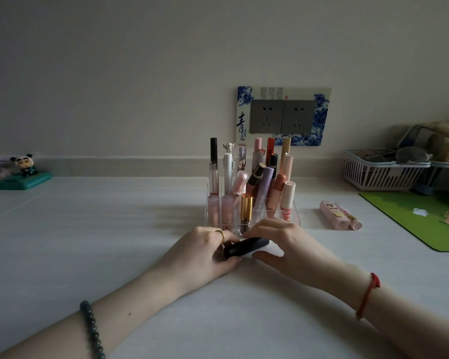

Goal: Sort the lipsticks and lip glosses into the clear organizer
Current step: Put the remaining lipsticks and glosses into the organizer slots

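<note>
Both hands, left and right, grip a black lipstick before the crowded organizer; forcing it in could topple leaning tubes.

The organizer full of upright tubes stands mid-table below the wall sockets, with both hands just before it, two tubes lying to its right, a basket far right and a figurine far left.
</note>
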A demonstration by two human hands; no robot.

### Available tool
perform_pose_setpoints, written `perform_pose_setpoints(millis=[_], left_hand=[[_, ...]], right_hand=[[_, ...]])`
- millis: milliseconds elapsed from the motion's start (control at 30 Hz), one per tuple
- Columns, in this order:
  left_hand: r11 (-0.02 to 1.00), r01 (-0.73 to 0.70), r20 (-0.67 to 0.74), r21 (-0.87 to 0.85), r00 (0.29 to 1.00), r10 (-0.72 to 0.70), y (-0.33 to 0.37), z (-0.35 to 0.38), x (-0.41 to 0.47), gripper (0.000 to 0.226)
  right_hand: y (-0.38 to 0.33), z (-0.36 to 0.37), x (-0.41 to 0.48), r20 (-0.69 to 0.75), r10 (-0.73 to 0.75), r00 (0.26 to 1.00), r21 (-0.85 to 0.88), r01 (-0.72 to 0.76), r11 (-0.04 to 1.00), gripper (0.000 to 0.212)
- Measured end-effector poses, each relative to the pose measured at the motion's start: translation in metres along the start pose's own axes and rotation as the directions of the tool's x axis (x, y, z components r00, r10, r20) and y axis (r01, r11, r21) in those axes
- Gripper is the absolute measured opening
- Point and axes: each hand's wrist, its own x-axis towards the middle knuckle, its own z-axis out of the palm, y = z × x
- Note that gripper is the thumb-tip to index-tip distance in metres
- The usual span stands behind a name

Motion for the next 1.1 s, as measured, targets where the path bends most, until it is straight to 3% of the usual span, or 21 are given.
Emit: perform_pose_setpoints(millis=[333,500,600,733,1100], left_hand=[[0.990,-0.044,-0.210,-0.132,0.978,0.015,0.008,0.001,0.005,0.023],[0.881,-0.024,-0.329,-0.473,0.932,-0.151,0.020,-0.002,0.015,0.026],[0.780,-0.037,-0.317,-0.624,0.925,-0.210,0.028,-0.002,0.027,0.023],[0.736,-0.025,-0.271,-0.677,0.938,-0.217,0.038,0.006,0.038,0.034],[0.734,0.094,-0.146,-0.672,0.955,-0.256,0.028,0.037,0.036,0.046]], right_hand=[[-0.002,-0.001,0.001,-0.077,0.007,0.997,0.022,-0.006,1.000,0.025],[-0.007,-0.013,0.007,-0.234,0.088,0.968,0.181,-0.046,0.982,0.021],[-0.009,-0.025,0.016,-0.343,0.207,0.916,0.355,-0.077,0.931,0.030],[-0.003,-0.032,0.027,-0.378,0.359,0.854,0.535,-0.115,0.837,0.028],[0.012,-0.010,0.027,-0.340,0.449,0.826,0.566,-0.202,0.799,0.027]])
